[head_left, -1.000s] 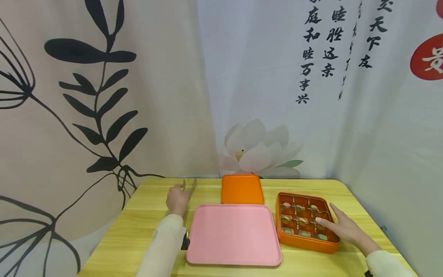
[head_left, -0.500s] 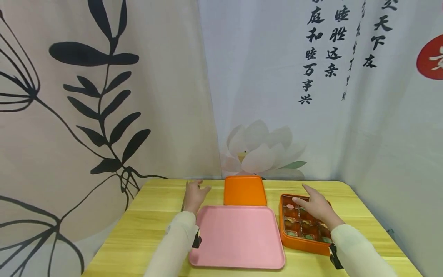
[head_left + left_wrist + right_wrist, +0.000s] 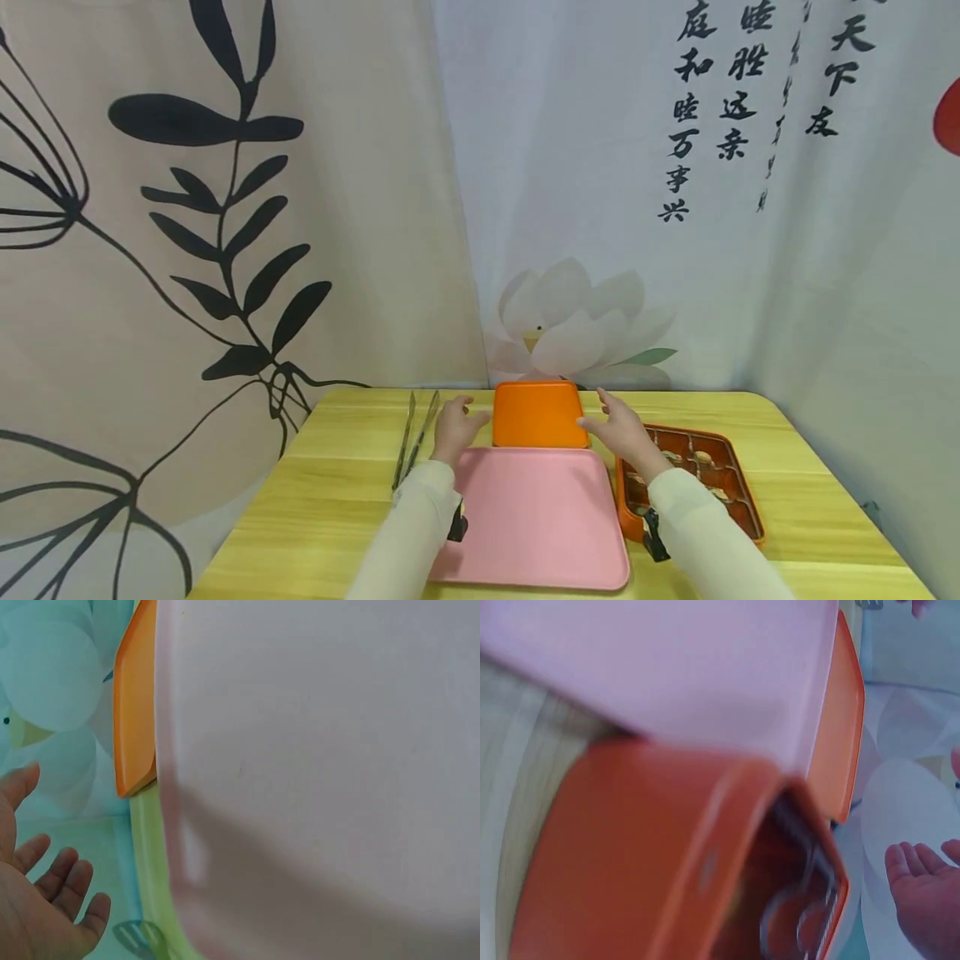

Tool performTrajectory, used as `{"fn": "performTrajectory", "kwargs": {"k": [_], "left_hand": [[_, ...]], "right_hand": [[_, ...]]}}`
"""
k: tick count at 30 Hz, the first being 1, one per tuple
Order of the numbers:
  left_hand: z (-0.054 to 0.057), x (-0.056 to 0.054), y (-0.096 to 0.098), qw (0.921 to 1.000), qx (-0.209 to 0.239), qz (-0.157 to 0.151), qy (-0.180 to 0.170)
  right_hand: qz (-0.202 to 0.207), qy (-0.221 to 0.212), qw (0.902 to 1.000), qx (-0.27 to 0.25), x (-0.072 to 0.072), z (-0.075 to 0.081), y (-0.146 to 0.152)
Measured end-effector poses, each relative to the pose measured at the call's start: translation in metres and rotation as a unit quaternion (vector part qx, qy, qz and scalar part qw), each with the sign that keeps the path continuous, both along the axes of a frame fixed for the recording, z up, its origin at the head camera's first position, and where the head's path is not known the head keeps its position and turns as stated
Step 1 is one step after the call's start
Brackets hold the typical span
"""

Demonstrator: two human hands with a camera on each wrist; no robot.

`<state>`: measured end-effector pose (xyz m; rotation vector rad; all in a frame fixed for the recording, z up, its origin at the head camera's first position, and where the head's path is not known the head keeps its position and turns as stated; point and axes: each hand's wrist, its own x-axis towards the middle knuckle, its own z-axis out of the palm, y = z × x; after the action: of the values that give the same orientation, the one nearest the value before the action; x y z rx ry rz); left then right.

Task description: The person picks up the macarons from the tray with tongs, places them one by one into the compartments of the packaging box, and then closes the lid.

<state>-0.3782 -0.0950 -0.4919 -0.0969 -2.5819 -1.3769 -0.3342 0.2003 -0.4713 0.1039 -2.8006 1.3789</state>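
An orange lid-like tray [image 3: 537,413] lies at the back of the table, behind a pink tray [image 3: 536,517]. My left hand [image 3: 456,430] is over the left back corner of the pink tray, fingers apart and holding nothing. On the other side, my right hand [image 3: 622,428] reaches in near the orange tray's right edge, also holding nothing. In the left wrist view, the fingers of the left hand [image 3: 49,900] are loosely bent. The right wrist view shows the right hand [image 3: 928,894] with its palm visible.
Metal tongs [image 3: 406,435] lie left of the pink tray. An orange compartment box [image 3: 628,510] with small items inside stands to its right, partly hidden by my right arm. A printed curtain [image 3: 375,208] hangs behind the table.
My left hand has moved right, away from the tongs. My right hand has come left from over the compartment box, so both hands are now beside the orange tray.
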Motion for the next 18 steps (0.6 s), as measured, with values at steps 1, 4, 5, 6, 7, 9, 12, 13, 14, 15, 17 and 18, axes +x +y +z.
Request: {"fn": "performTrajectory", "kwargs": {"k": [1,4,5,6,7,9,12,13,14,15,17,18], "left_hand": [[-0.003,-0.001,0.001,1.0000,0.006,-0.004,-0.005],[-0.014,-0.006,0.005,0.9998,0.013,-0.013,-0.008],[-0.018,-0.008,0.007,0.9998,0.013,-0.015,-0.011],[-0.021,-0.009,0.008,0.9996,0.015,-0.016,-0.017],[-0.024,-0.009,0.009,0.9995,0.019,-0.017,-0.021],[-0.028,-0.010,0.012,0.9992,0.022,-0.019,-0.029],[-0.031,-0.008,0.016,0.9986,0.031,-0.017,-0.038],[-0.031,-0.007,0.017,0.9985,0.034,-0.015,-0.040],[-0.031,-0.007,0.018,0.9983,0.037,-0.014,-0.043],[-0.030,-0.006,0.018,0.9981,0.040,-0.013,-0.045],[-0.029,-0.005,0.020,0.9977,0.043,-0.011,-0.052],[-0.028,-0.005,0.021,0.9975,0.042,-0.010,-0.056]], "right_hand": [[0.000,-0.002,1.0000,-0.005,-0.001,-0.001,-0.005],[-0.001,-0.002,0.9998,-0.020,-0.004,-0.005,-0.016],[-0.002,-0.002,0.9997,-0.024,-0.005,-0.006,-0.019],[-0.005,-0.004,0.9995,-0.031,-0.006,-0.008,-0.021],[-0.008,-0.007,0.9993,-0.037,-0.006,-0.009,-0.023],[-0.018,-0.012,0.9988,-0.043,-0.009,-0.013,-0.026],[-0.032,-0.023,0.9979,-0.052,-0.012,-0.016,-0.030],[-0.036,-0.028,0.9976,-0.052,-0.013,-0.018,-0.031],[-0.038,-0.033,0.9974,-0.052,-0.014,-0.019,-0.032],[-0.041,-0.038,0.9970,-0.053,-0.014,-0.020,-0.033],[-0.043,-0.053,0.9960,-0.058,-0.015,-0.022,-0.035],[-0.044,-0.057,0.9957,-0.059,-0.015,-0.023,-0.036]]}}
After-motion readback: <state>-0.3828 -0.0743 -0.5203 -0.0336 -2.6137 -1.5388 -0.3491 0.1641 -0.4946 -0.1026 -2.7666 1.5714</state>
